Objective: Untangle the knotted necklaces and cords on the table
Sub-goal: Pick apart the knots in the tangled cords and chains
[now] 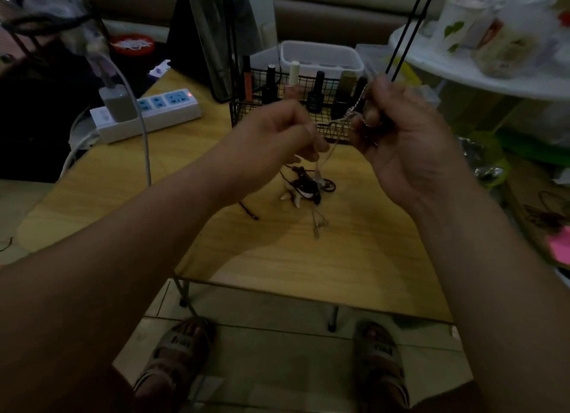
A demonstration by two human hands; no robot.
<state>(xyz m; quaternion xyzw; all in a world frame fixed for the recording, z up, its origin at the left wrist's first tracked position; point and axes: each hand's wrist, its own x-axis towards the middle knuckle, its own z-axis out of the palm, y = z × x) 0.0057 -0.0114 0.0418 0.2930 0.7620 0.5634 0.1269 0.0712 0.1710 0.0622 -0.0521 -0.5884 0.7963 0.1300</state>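
Below the near edge of the surface (308, 267), two sandals (180, 348) stand on the tiled floor. Plain wood runs from that edge up to the middle, where a tangle of dark cords (303, 186) lies as a small clump with pale pieces caught in it. One dark cord end (248, 210) trails out toward the near-left. A thin metal end (317, 227) lies just nearer than the clump, its long axis pointing at the near edge. A fine, pale silver chain (340, 121) rises out of the clump. The left hand (277, 128) hovers above the tangle, fingers curled, pinching a hanging strand at its fingertips. The right hand (398, 141) is raised toward the right edge, thumb and fingers pinching a twisted stretch of the chain. Between the hands the chain slants, climbing from left to right. Just beyond them, a black wire basket (246, 110) stands at the far edge with upright bottles (316, 93) inside. A white power strip (154, 110) lies across the far-left corner with a charger (118, 99) plugged in. The wood on either side of the tangle, left and right, is open.
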